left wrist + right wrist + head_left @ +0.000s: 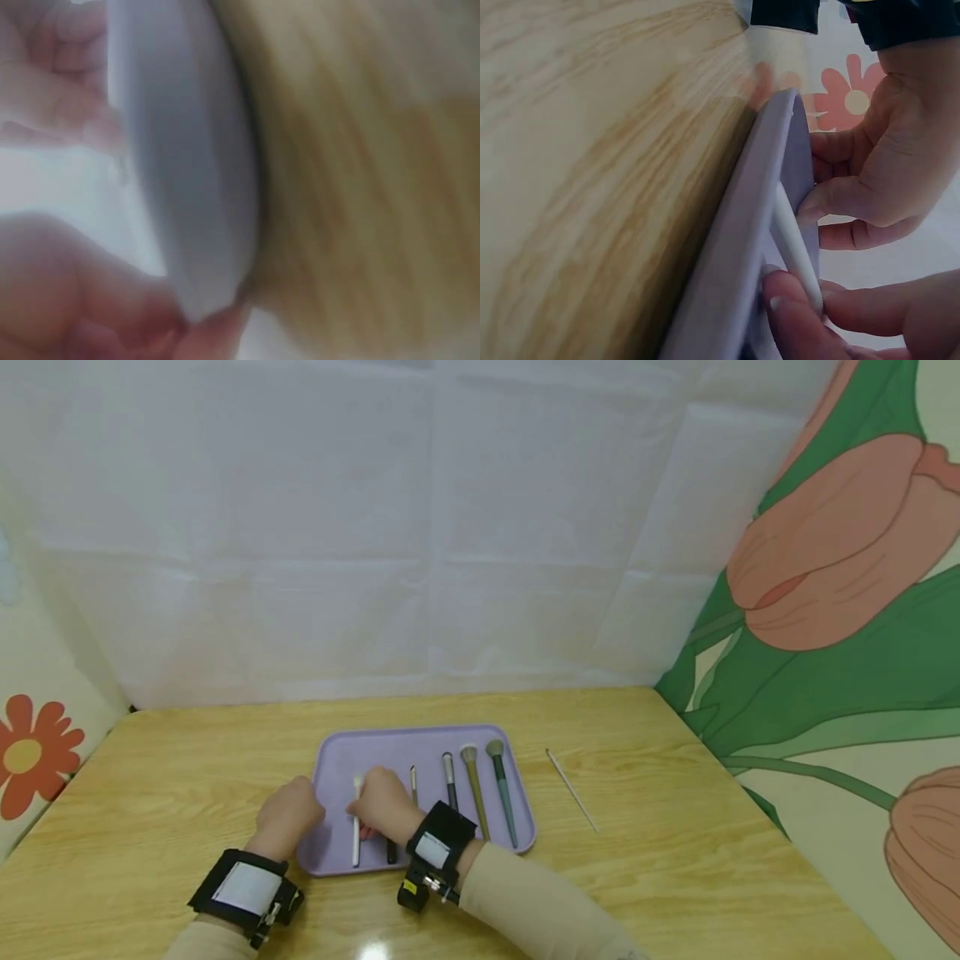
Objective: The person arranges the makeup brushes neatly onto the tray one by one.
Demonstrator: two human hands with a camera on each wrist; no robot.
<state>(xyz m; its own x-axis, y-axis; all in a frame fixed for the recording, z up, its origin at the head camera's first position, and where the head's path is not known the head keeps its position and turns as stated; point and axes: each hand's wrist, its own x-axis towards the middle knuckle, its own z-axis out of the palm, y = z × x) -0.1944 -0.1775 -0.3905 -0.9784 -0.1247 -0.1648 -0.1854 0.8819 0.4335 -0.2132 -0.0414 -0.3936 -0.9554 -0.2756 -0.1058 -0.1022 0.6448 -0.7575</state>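
A lilac tray (pixel 420 739) lies on the wooden table, its rim nearest my left hand (pixel 288 814). In the left wrist view the left fingers and thumb (pixel 90 292) grip the edge of the tray (pixel 187 150). My right hand (pixel 386 806) is over the tray's left part. Its thumb and fingers (pixel 799 311) pinch the white handle of a makeup brush (pixel 795 236) that lies in the tray; its pale head (pixel 357 782) points away from me. The right hand partly covers a thin dark-handled brush (pixel 413 781) beside it.
Further right in the tray lie a black-handled brush (pixel 449 772), an olive-handled brush (pixel 474 785) and a green-handled brush (pixel 502 785). A thin pale stick (pixel 572 789) lies on the table (pixel 637 860) right of the tray. A white sheet (pixel 375 527) hangs behind.
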